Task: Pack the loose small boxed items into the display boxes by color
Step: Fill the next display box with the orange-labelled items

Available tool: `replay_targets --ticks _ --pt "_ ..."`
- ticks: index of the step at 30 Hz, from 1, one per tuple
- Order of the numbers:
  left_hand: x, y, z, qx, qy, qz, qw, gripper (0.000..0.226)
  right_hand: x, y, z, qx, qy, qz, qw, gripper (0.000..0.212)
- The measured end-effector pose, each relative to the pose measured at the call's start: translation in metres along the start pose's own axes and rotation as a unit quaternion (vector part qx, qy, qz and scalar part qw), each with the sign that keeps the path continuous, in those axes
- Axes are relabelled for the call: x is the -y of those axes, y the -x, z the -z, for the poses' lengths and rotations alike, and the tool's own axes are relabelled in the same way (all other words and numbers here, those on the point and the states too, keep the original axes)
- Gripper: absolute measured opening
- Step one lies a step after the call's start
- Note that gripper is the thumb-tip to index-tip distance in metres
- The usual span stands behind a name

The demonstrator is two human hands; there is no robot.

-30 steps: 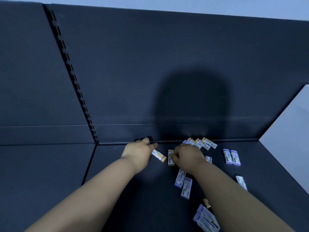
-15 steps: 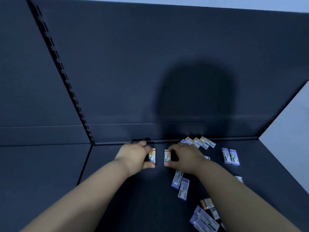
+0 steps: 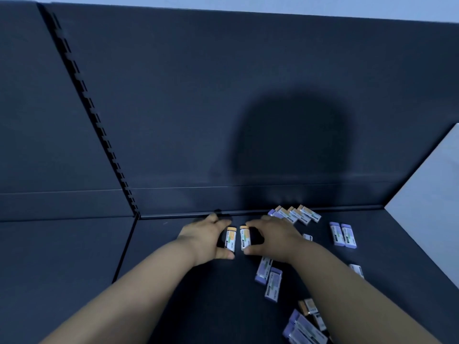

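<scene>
Pinching one small box each, the two hands meet just below the middle of the frame, close to the back edge of the dark worktop point(image 3: 173, 281). The left hand point(image 3: 206, 240) has its grip closed round the left orange-capped box point(image 3: 231, 240), thumb at the near end and fingers over the far end. The right hand point(image 3: 273, 235) grips the right orange-capped box point(image 3: 245, 239) in the same way. The two boxes stand side by side with their orange ends pointing up the frame and a narrow gap between them (whether they rest on the worktop or are lifted off it I cannot tell). Just right of the right hand, a row of orange-ended boxes point(image 3: 296, 215) lies fanned against the back panel point(image 3: 223, 95). Further right, a pair of purple boxes point(image 3: 343, 235) lies side by side, touching. Below the right wrist, two more purple boxes point(image 3: 269, 278) lie lengthwise and close together. A mixed heap point(image 3: 306, 327) of purple and orange boxes sits at the lower right edge. A round shadow point(image 3: 293, 145) falls on the panel above the hands.
</scene>
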State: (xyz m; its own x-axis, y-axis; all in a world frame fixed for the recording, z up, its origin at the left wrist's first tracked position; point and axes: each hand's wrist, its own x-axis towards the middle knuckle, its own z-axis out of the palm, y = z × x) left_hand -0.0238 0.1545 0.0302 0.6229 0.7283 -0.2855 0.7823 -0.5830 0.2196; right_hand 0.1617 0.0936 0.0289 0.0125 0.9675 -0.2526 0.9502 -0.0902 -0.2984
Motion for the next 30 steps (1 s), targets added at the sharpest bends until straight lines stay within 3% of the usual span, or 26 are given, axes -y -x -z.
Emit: replay_targets --ticks 13,20,30 --pt "0.000 0.010 0.006 -0.042 0.014 0.009 0.999 0.076 0.015 -0.002 0.001 -0.048 -0.014 0.048 0.998 0.060" --pt "-0.003 0.032 0.001 -0.033 0.015 0.044 0.998 0.075 0.017 0.001 -0.014 -0.004 0.006 0.073 0.997 0.064" --pt "-0.019 0.046 -0.011 -0.051 0.022 0.098 0.994 0.077 0.011 0.005 -0.011 -0.022 0.001 0.122 0.992 0.060"
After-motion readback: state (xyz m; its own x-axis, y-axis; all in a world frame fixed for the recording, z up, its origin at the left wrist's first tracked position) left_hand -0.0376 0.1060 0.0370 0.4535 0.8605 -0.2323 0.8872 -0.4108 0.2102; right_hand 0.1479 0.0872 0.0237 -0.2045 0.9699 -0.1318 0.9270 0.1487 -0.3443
